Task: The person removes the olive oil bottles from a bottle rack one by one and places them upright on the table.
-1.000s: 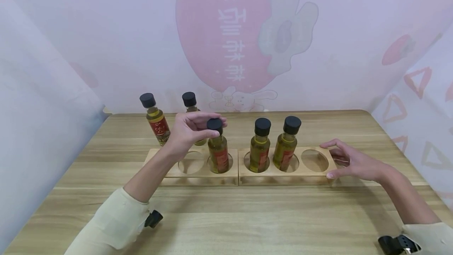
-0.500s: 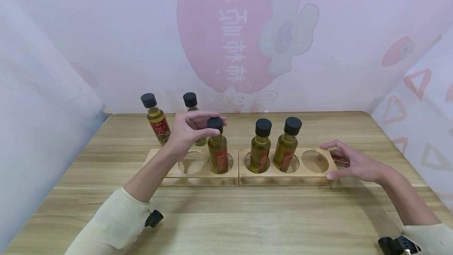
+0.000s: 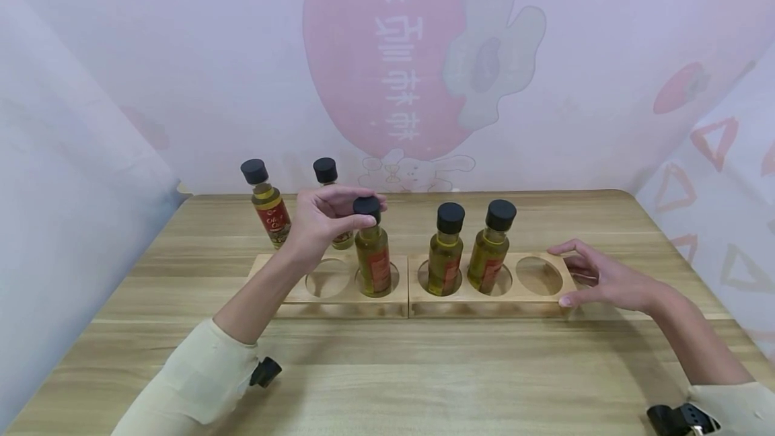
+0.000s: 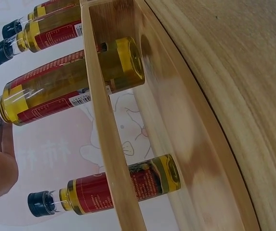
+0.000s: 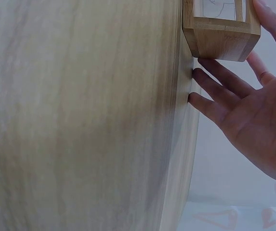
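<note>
Bottle (image 3: pixel 374 261) held in wooden rack (image 3: pixel 339 311), just left of rack's middle seam; grip of left hand (image 3: pixel 316 224) clamped on cap (image 3: pixel 366 206). Rack's right end gripped by right hand (image 3: pixel 608 281). Step judged as seating or withdrawing bottle; straight vertical guidance seemingly called for next. Wood-grain table (image 3: pixel 448 369) seen beneath rack, pale printed backdrop (image 3: pixel 242 66) beyond.

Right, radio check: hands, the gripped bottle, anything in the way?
Left hand pinching cap. Gripped bottle in left rack. Right hand gripping right rack. No obstruction visible.
</note>
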`<action>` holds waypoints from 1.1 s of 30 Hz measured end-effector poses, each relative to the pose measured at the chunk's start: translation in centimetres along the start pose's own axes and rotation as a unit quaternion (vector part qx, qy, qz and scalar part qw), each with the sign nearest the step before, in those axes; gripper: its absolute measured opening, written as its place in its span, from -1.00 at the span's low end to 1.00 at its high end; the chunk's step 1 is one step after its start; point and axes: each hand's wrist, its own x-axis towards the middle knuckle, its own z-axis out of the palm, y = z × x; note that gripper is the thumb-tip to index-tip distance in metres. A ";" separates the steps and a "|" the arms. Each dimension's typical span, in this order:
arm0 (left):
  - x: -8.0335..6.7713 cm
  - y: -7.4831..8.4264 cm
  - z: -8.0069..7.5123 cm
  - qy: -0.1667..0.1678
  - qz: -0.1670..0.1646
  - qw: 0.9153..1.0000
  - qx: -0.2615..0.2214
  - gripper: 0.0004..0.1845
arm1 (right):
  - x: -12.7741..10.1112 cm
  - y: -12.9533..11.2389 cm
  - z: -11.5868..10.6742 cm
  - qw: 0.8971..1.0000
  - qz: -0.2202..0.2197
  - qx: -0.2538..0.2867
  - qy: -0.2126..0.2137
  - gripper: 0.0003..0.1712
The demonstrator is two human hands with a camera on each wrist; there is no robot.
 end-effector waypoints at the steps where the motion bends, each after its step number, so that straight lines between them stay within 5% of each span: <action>1: 0.0 0.0 0.0 0.003 0.002 1.000 -0.001 -0.66 | 0.0 0.0 0.0 1.000 0.000 0.000 0.000 -0.14; 33: 0.2 0.4 0.4 0.047 0.003 0.998 -0.028 -0.62 | 0.2 -0.3 0.0 1.000 0.006 0.005 0.000 -0.14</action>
